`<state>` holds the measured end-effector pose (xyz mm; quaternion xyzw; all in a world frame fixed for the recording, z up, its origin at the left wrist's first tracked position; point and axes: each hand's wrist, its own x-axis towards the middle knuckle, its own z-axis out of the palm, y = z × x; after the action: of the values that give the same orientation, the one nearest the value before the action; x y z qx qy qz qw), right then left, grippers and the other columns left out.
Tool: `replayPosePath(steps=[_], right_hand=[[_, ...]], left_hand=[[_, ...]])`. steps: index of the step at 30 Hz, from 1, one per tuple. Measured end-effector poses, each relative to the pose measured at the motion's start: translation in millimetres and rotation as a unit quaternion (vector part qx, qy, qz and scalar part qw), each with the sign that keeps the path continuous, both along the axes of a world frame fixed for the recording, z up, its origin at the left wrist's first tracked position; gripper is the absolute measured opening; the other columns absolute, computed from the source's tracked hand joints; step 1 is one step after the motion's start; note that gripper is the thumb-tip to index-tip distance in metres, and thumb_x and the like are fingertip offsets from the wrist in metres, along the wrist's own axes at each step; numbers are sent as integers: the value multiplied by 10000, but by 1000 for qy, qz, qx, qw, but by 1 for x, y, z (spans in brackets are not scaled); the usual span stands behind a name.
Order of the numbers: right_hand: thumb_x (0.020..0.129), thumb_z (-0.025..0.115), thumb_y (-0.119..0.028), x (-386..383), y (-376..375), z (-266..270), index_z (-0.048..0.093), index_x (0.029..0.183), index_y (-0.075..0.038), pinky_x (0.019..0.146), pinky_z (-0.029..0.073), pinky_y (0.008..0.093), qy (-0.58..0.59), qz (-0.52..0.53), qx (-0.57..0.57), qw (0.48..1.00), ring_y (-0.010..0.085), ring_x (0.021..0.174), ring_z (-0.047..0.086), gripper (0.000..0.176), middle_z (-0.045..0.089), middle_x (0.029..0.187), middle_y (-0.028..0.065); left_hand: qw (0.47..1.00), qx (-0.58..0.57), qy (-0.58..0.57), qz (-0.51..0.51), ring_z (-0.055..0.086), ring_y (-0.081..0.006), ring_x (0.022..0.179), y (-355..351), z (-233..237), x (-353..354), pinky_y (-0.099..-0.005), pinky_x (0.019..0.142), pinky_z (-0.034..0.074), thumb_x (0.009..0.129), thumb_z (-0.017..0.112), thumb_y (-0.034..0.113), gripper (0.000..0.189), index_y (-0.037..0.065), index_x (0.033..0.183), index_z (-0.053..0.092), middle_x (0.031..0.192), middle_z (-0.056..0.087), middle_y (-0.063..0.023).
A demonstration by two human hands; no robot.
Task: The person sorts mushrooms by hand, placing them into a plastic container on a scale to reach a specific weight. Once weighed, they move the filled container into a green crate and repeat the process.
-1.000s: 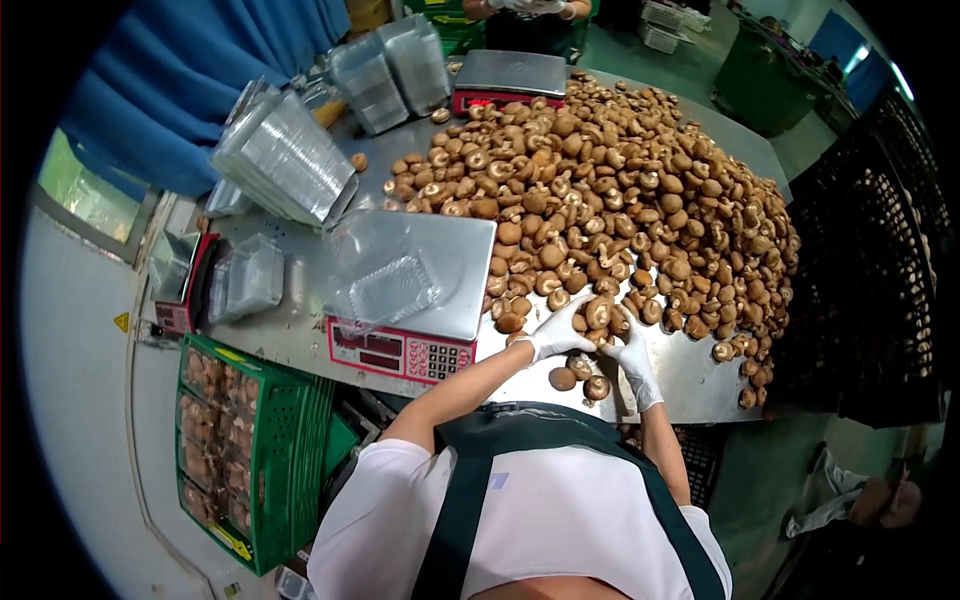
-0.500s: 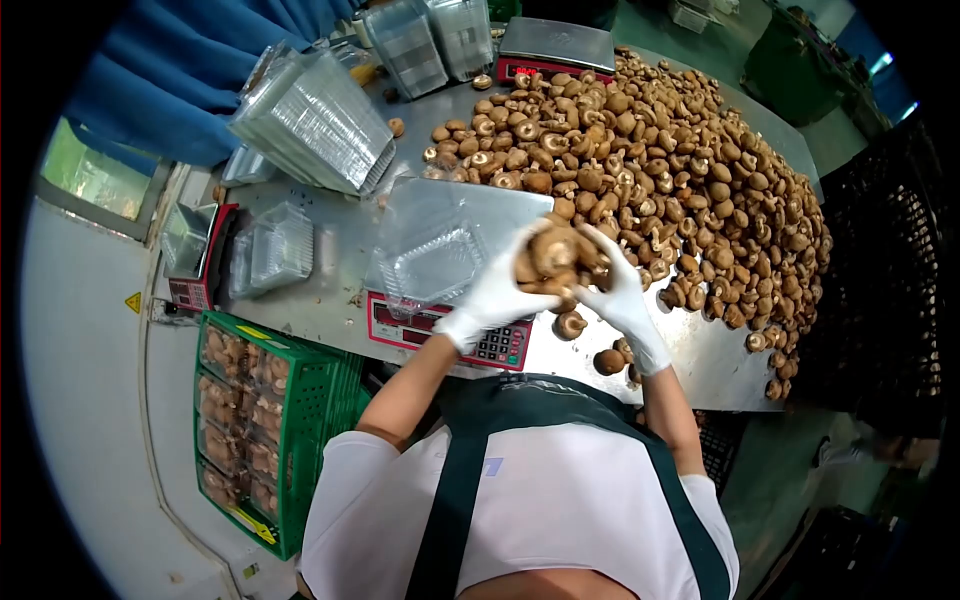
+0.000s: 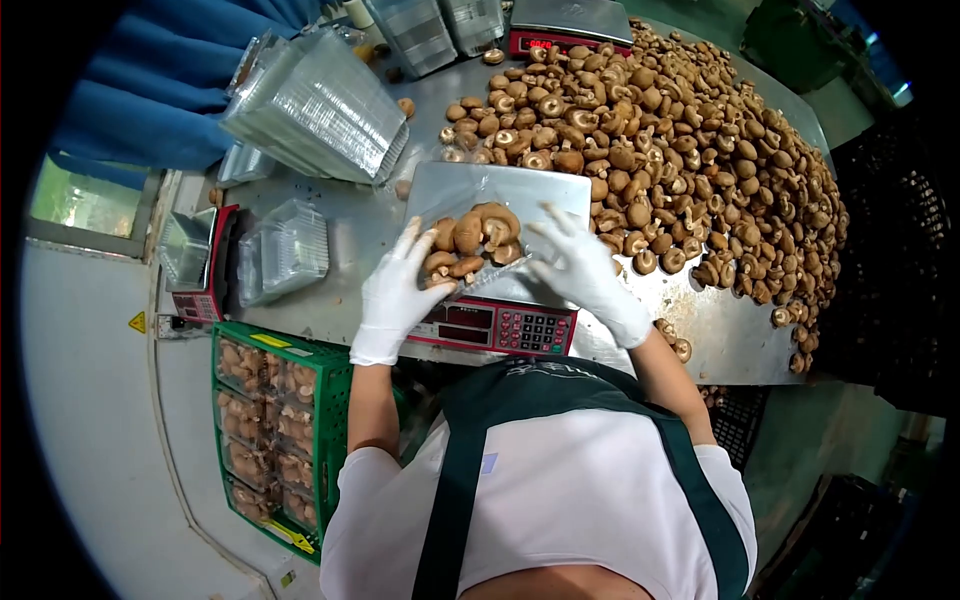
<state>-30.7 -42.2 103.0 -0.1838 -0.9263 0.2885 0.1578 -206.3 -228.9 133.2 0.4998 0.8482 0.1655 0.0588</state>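
Note:
Several brown mushrooms [image 3: 468, 235] lie in a clear plastic tray [image 3: 495, 272] on the metal plate of a red scale [image 3: 555, 205]. My left hand [image 3: 398, 295], in a white glove, is at the tray's left side with fingers apart, close to the mushrooms; whether it touches the tray is hard to tell. My right hand [image 3: 585, 270], also gloved, hovers over the plate's right side with fingers spread and nothing in it. The scale's keypad [image 3: 535, 330] faces me below the tray.
A large heap of mushrooms [image 3: 690, 160] covers the table's right side. Stacks of clear trays [image 3: 320, 105] stand at the back left. A second scale [image 3: 570, 25] is at the back and a third [image 3: 205, 265] at the left. Below, a green crate [image 3: 325, 440] holds packed mushrooms.
The mushrooms that were between both hands are now in the tray. My hands have parted, the left moving left and the right opening away from them.

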Motion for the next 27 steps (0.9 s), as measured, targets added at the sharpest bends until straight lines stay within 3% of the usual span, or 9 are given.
replayPosePath(steps=[2, 4, 8, 11, 16, 21, 23, 27], right_hand=[[754, 688, -279, 36, 10, -18, 555, 1163, -96, 912, 447, 398, 28, -76, 56, 995, 337, 1150, 474, 467, 460, 1290, 168], [769, 676, -269, 80, 15, -33, 557, 1170, -94, 931, 432, 396, -16, -149, 27, 988, 343, 1163, 465, 453, 464, 1295, 171], [724, 712, -331, 163, 8, -69, 486, 1261, -95, 921, 437, 412, -266, -309, 38, 912, 389, 1169, 443, 628, 419, 1333, 201], [703, 728, -367, 203, -4, -89, 428, 1314, -124, 882, 457, 426, -335, -387, 36, 859, 399, 1117, 474, 723, 398, 1342, 233], [713, 719, -372, 214, -11, -114, 438, 1312, -138, 869, 460, 414, -291, -393, 46, 871, 375, 1082, 497, 702, 433, 1318, 220], [755, 668, -404, 227, -14, -129, 455, 1285, -120, 896, 416, 438, -229, -315, 119, 913, 364, 1088, 475, 637, 474, 1266, 181], [776, 632, -424, 241, -12, -142, 461, 1270, -100, 943, 337, 491, -161, -259, 184, 934, 361, 1097, 457, 615, 496, 1201, 169], [752, 651, -423, 247, -6, -143, 479, 1248, -114, 950, 332, 490, -129, -191, 196, 953, 344, 1072, 469, 609, 505, 1192, 155]], left_hand=[[995, 95, -19, 33, 549, -269, 1102, -10, 5, -10, -338, 875, 471, 690, 734, 295, 591, 125, 1221, 535, 1349, 454, -80], [984, 166, -27, 61, 551, -267, 1107, -20, -8, -28, -331, 896, 456, 704, 732, 254, 529, 103, 1183, 564, 1308, 495, -97], [970, 192, -69, 129, 555, -260, 1106, -27, -14, -39, -326, 921, 440, 725, 718, 149, 426, 63, 1127, 603, 1236, 550, -124], [960, 220, -91, 145, 555, -254, 1106, -26, -19, -40, -322, 930, 431, 740, 707, 138, 387, 51, 1106, 617, 1214, 565, -133], [950, 232, -122, 172, 501, -294, 1162, -10, -36, -40, -339, 964, 397, 753, 701, 178, 378, 71, 1106, 624, 1272, 506, -169], [971, 168, -106, 136, 404, -330, 1239, 4, -46, -24, -367, 1008, 342, 816, 645, 289, 428, 79, 1182, 572, 1357, 401, -192], [965, 196, -97, 147, 397, -332, 1244, 4, -53, -18, -367, 1011, 335, 834, 624, 279, 426, 73, 1200, 554, 1358, 398, -193], [943, 259, -102, 184, 387, -332, 1250, -3, -60, -15, -367, 1022, 319, 890, 538, 210, 378, 56, 1235, 516, 1349, 405, -196]])
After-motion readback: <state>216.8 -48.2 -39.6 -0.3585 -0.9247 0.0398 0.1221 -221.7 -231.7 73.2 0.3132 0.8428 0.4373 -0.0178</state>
